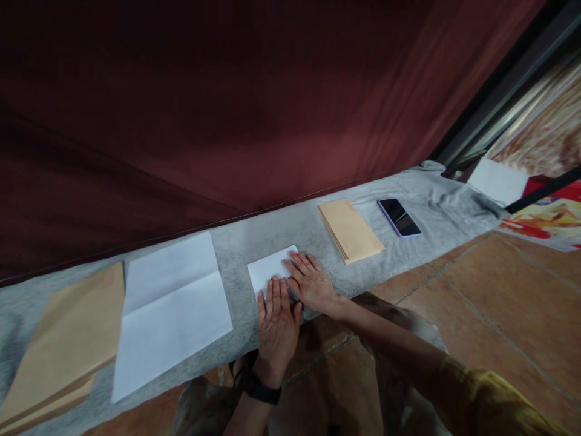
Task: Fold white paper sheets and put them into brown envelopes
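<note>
A folded white sheet of paper (269, 268) lies in front of me on a grey cloth. My left hand (278, 321), with a dark band at the wrist, rests flat on its near part, fingers stretched out. My right hand (312, 281) presses flat on its right side with the fingers slightly spread. The two hands nearly meet at the thumbs, and they hide the near right part of the paper. To the left lies a larger white sheet (175, 315) with a crease across its middle. Right of my hands is a small stack of brown envelopes (351, 230).
Larger brown envelopes (75, 327) lie at the far left, beside the white sheet. A phone (399, 217) with a purple edge lies right of the small envelopes. The grey cloth (254, 230) covers a narrow surface against a dark red curtain (254, 121). Tiled floor (490, 290) shows below.
</note>
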`<state>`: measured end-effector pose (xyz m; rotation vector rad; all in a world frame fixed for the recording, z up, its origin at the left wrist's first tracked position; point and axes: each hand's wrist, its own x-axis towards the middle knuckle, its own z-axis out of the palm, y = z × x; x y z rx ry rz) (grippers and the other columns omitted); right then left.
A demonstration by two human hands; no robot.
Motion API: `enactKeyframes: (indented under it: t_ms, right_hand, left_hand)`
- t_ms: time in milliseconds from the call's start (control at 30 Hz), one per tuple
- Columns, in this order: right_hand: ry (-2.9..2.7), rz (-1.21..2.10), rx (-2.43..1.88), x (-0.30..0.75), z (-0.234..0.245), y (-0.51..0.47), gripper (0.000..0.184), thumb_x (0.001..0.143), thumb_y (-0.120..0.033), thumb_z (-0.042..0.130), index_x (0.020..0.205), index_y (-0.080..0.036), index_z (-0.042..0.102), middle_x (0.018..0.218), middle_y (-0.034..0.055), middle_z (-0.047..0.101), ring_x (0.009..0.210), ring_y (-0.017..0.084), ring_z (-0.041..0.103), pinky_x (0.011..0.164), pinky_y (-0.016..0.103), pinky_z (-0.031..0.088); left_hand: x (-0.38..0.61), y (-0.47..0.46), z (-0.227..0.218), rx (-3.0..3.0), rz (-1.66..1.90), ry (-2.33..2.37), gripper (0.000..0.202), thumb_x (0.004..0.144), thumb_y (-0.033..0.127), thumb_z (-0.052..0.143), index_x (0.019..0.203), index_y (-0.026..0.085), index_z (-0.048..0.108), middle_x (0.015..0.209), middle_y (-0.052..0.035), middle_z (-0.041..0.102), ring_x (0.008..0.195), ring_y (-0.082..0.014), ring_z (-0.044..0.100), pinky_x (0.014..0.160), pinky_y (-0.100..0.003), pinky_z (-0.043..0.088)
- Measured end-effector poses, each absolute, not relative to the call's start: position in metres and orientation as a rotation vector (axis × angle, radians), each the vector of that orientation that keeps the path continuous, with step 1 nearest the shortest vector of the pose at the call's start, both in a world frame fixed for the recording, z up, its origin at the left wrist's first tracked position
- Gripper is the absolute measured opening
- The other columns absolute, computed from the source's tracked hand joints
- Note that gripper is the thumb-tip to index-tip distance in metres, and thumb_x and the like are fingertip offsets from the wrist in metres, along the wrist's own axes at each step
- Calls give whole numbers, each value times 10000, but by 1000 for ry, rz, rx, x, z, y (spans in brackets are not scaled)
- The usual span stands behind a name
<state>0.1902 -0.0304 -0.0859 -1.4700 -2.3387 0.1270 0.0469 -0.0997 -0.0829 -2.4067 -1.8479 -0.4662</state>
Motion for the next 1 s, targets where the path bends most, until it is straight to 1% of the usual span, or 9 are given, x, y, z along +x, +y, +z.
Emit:
enactKeyframes:
  t_ms: [167, 333, 500, 600, 733, 867, 1000]
  right_hand:
    - [-2366, 136, -1467, 192, -86, -29, 500, 1055, -356, 402, 1512, -162, 463, 1619, 130, 349, 1497, 256, 330, 1229, 470, 263]
    - [-2376, 136, -1454, 193, -85, -29, 498, 1055, -351, 400, 1509, -157, 465, 1615, 133, 356, 1493, 257, 340, 1227, 473, 266]
    - [-2370, 136, -1463, 193, -83, -29, 499, 1057, -357, 396, 1509, -157, 466, 1617, 130, 354, 1496, 266, 332, 1222, 475, 271]
    - [-2376, 137, -1466, 193, -83, -29, 502, 1055, -366, 408, 1510, -164, 466, 1624, 130, 340, 1504, 270, 312, 1225, 479, 263]
    - [-2371, 137, -1468, 193, -84, -29, 501, 1050, -370, 424, 1511, -179, 466, 1620, 124, 350, 1502, 266, 316, 1226, 484, 261]
    - [-2376, 131, -1471, 193, -84, -29, 503, 1048, -357, 427, 1515, -171, 460, 1620, 131, 347, 1499, 273, 323, 1225, 490, 262]
    - [-2376, 152, -1473, 193, -82, -29, 499, 1049, -360, 421, 1509, -173, 471, 1616, 128, 360, 1495, 279, 331, 1222, 487, 271]
  left_hand:
    - [48, -100, -82, -2412, -450, -1853, 589, 1002, 328, 384, 1513, 37, 373, 1570, -225, 411, 1513, -313, 301, 1230, -569, 269]
    - [49, -101, -81, -2410, -474, -1863, 603, 996, 320, 386, 1541, 66, 333, 1574, -212, 412, 1516, -303, 298, 1230, -567, 269]
    - [49, -100, -81, -2404, -476, -1870, 589, 1002, 343, 391, 1512, 49, 382, 1575, -225, 405, 1512, -311, 309, 1229, -561, 271]
    - [47, -99, -80, -2400, -478, -1874, 579, 1010, 368, 387, 1490, 45, 417, 1583, -240, 382, 1513, -327, 301, 1216, -581, 276]
    - [46, -99, -79, -2385, -493, -1891, 579, 1016, 382, 370, 1517, 93, 392, 1588, -219, 383, 1507, -323, 319, 1208, -607, 263]
    - [48, -100, -79, -2368, -470, -1899, 578, 1016, 390, 369, 1508, 87, 404, 1581, -219, 396, 1505, -317, 326, 1218, -608, 236]
    - [48, -101, -77, -2384, -445, -1902, 575, 1015, 394, 372, 1498, 85, 417, 1582, -217, 397, 1508, -314, 318, 1221, -596, 244]
